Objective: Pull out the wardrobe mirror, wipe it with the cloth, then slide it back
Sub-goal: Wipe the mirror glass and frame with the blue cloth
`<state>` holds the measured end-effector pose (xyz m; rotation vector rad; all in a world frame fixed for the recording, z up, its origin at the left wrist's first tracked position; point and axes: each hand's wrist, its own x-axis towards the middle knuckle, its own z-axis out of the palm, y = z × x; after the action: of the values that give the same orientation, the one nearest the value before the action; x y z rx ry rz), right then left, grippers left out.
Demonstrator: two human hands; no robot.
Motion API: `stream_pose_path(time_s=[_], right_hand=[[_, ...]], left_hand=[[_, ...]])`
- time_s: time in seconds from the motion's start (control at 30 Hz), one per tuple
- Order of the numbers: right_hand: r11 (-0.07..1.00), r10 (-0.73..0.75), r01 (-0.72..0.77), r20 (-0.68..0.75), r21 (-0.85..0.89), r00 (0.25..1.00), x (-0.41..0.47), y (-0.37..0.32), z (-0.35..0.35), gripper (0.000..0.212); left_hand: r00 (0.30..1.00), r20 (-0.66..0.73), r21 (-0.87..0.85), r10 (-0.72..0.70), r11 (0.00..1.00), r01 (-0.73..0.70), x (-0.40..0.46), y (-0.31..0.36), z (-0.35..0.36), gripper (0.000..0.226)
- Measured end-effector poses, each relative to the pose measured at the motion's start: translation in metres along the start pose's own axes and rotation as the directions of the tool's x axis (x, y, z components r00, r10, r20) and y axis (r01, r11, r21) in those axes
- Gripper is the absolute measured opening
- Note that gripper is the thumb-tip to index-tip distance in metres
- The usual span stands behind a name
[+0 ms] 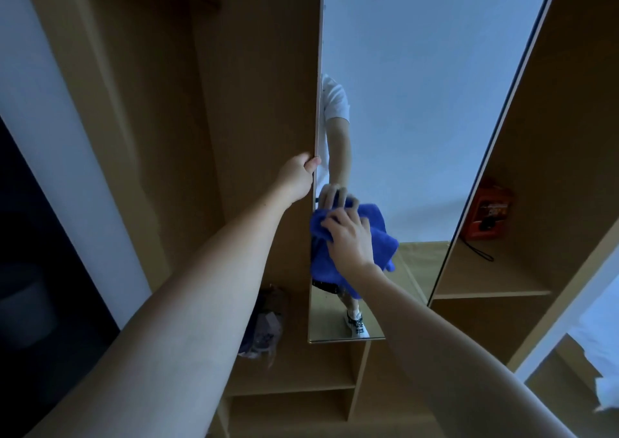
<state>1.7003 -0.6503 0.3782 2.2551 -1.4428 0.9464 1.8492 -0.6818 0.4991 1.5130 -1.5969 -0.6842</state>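
While my left hand (298,178) grips the mirror's (418,109) outer edge, fingers curled round it with the thumb on the glass side, the mirror stands pulled out from the wardrobe (254,86), edge toward me. My right hand (350,240) presses the blue cloth (375,233) flat against the glass just below that grip — fingers spread over the bunched cloth, not clenched.

As I judge it, the wiping is under way and mostly the lower left of the glass is being covered. To do it well I would hold the left grip firm so the panel does not swing or slide under pressure, then work in long overlapping strokes across to the far side and upward — light, even pressure, cloth kept flat.

Beyond the mirror, an orange box (490,208) sits on a shelf (492,292).
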Motion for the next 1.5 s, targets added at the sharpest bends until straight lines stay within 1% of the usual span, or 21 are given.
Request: stream_pose_path(time_s=[0.07,0.13,0.17,0.23,0.3,0.4,0.47,0.53,0.6,0.63,0.73,0.83,0.9,1.0,1.07,1.13,1.17,1.23,1.37,1.43,1.5], right_hand=[[0.999,0.047,-0.05,0.183,0.012,0.982,-0.018,0.004,0.011,0.032],[0.989,0.09,-0.112,0.206,0.096,0.974,-0.023,0.004,0.01,0.037],[0.983,0.095,-0.119,0.165,0.142,0.982,-0.02,0.001,0.006,0.037],[0.972,0.112,-0.11,0.003,0.209,0.994,-0.003,-0.007,-0.008,0.035],[0.967,0.146,-0.109,-0.148,0.23,0.978,0.02,-0.015,-0.025,0.035],[0.981,0.132,-0.096,-0.218,0.168,0.967,0.037,-0.016,-0.032,0.03],[0.995,0.061,-0.047,-0.165,0.09,0.984,0.027,-0.011,-0.02,0.027],[0.997,0.03,-0.026,-0.05,0.077,0.998,0.005,-0.004,-0.001,0.027],[0.981,0.095,-0.108,0.082,0.161,0.992,-0.013,-0.002,0.011,0.033],[0.965,0.131,-0.151,0.104,0.215,0.986,-0.019,-0.002,0.012,0.035],[0.936,0.162,-0.154,-0.001,0.318,0.987,-0.008,-0.012,-0.005,0.035],[0.962,0.155,-0.111,-0.166,0.249,0.974,0.026,-0.02,-0.031,0.035],[0.978,0.153,-0.121,-0.19,0.172,0.97,0.039,-0.02,-0.034,0.032],[0.996,0.075,-0.068,-0.119,0.064,0.99,0.021,-0.012,-0.011,0.026],[0.999,0.03,-0.032,0.039,0.034,0.999,-0.006,-0.002,0.008,0.026],[0.995,0.065,-0.08,0.207,0.062,0.976,-0.031,0.008,0.02,0.031],[0.988,0.1,-0.122,0.211,0.096,0.972,-0.039,0.011,0.022,0.033],[0.967,0.16,-0.176,0.101,0.182,0.982,-0.04,0.012,0.016,0.033],[0.954,0.187,-0.126,-0.211,0.272,0.959,0.007,0.005,-0.024,0.034],[0.967,0.179,-0.122,-0.258,0.223,0.949,0.025,0.004,-0.035,0.034],[0.987,0.126,-0.102,-0.203,0.128,0.971,0.024,0.008,-0.028,0.029]], left_hand=[[1.0,0.002,-0.012,-0.004,1.0,0.004,0.0,-0.001,0.0,0.06],[1.0,0.006,-0.013,-0.012,1.0,0.012,-0.002,-0.001,0.0,0.061],[1.0,0.009,-0.011,-0.014,1.0,0.014,-0.002,0.0,0.0,0.062],[1.0,0.005,0.008,-0.003,1.0,0.003,0.0,0.0,0.001,0.062],[1.0,0.004,0.038,0.002,0.999,-0.002,0.001,-0.001,0.001,0.06],[1.0,0.002,0.03,0.008,1.0,-0.009,0.001,-0.002,0.002,0.058],[0.999,-0.029,0.056,0.02,0.998,-0.018,-0.001,-0.001,0.005,0.056],[0.998,-0.057,0.079,0.029,0.997,-0.024,-0.003,0.001,0.007,0.05],[0.998,-0.053,0.082,0.029,0.996,-0.025,-0.003,0.0,0.009,0.04],[0.998,-0.052,0.072,0.031,0.997,-0.027,-0.003,-0.002,0.01,0.041],[0.998,-0.051,0.054,0.025,0.998,-0.023,-0.004,-0.002,0.011,0.039],[0.999,-0.036,0.047,0.02,0.999,-0.018,-0.005,0.0,0.009,0.045],[0.999,-0.031,0.018,0.017,1.0,-0.017,-0.004,-0.002,0.008,0.042],[0.998,-0.056,0.001,0.021,1.0,-0.021,-0.005,-0.005,0.009,0.044],[0.998,-0.062,-0.026,0.01,1.0,-0.011,-0.007,-0.005,0.011,0.046],[0.999,-0.038,-0.014,-0.008,1.0,0.008,-0.01,-0.003,0.01,0.048],[0.999,-0.033,-0.002,-0.02,1.0,0.02,-0.013,-0.002,0.01,0.05],[0.999,-0.033,-0.002,-0.033,0.999,0.033,-0.015,-0.001,0.01,0.054],[0.997,-0.046,-0.017,-0.06,0.998,0.06,-0.01,-0.003,0.014,0.059],[0.997,-0.062,-0.024,-0.055,0.998,0.054,-0.011,-0.004,0.015,0.055],[0.995,-0.082,-0.025,-0.052,0.998,0.05,-0.013,-0.006,0.017,0.053]])
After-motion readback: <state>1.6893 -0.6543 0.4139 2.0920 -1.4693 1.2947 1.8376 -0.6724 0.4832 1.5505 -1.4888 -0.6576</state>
